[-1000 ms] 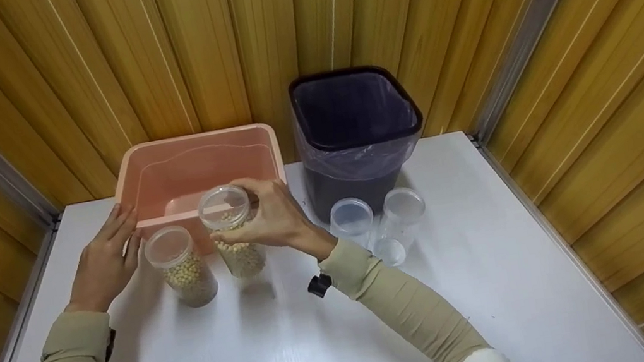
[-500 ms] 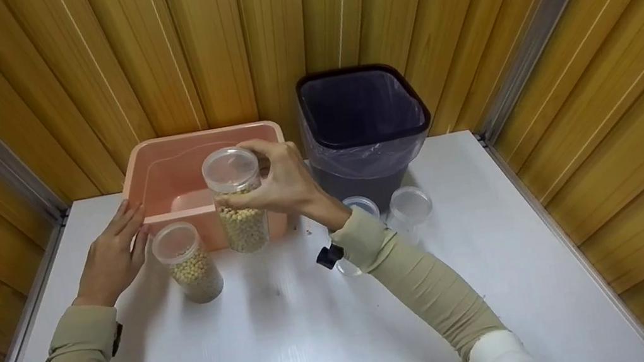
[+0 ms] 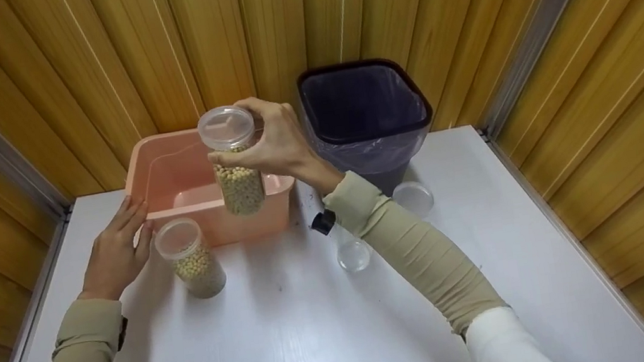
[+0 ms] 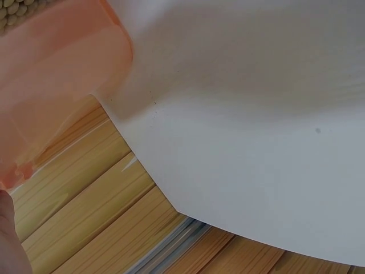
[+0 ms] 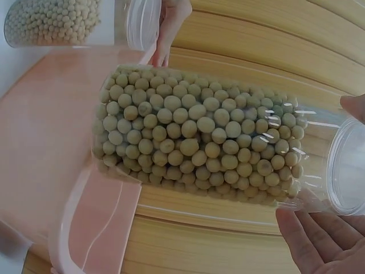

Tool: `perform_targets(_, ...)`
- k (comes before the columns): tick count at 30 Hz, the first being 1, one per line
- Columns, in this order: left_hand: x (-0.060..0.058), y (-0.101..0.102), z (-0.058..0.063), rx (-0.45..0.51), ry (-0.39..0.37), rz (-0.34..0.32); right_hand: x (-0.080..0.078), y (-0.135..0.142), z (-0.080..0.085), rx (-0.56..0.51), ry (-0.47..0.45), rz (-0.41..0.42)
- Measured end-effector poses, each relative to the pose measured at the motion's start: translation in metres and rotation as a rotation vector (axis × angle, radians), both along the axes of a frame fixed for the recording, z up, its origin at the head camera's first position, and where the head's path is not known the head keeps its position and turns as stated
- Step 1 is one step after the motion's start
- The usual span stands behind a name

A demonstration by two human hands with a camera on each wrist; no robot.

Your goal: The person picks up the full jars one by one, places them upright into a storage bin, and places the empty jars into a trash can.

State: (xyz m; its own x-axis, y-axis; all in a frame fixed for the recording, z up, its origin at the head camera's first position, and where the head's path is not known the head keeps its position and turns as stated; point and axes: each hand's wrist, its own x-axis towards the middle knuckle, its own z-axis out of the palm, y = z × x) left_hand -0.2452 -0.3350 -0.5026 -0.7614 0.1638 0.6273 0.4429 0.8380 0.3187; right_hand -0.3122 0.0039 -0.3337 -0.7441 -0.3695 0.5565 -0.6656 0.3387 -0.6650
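Observation:
My right hand (image 3: 278,143) grips a clear lidded plastic jar (image 3: 242,190) near its top, thumb on one side and fingers on the other. Pale round dried beans (image 5: 194,131) fill most of that jar, which is held raised and nearly upright, overlapping the front of the pink plastic bin (image 3: 226,224) in the head view. At the bin's front left corner, my left hand (image 3: 117,253) rests with fairly straight fingers on the rim. Just right of it a second jar of similar beans (image 3: 198,270) stands on the table.
Right of the bin stands a dark trash bin (image 3: 365,104) with a clear liner. In front of it are clear empty containers (image 3: 414,198), partly hidden behind my right forearm, and a small clear round piece (image 3: 354,256). Wood-patterned walls (image 3: 261,30) enclose the white table (image 3: 246,358).
My right hand has raised the bean jar from low in front of the pink bin to above its front rim. The left hand stays at the bin's corner.

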Motion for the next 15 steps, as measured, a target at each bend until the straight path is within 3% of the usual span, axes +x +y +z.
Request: perform_targets(15, -0.001, -0.001, 0.002, 0.0, -0.001, -0.004, -0.03, -0.019, 0.006, -0.081, -0.014, -0.053)
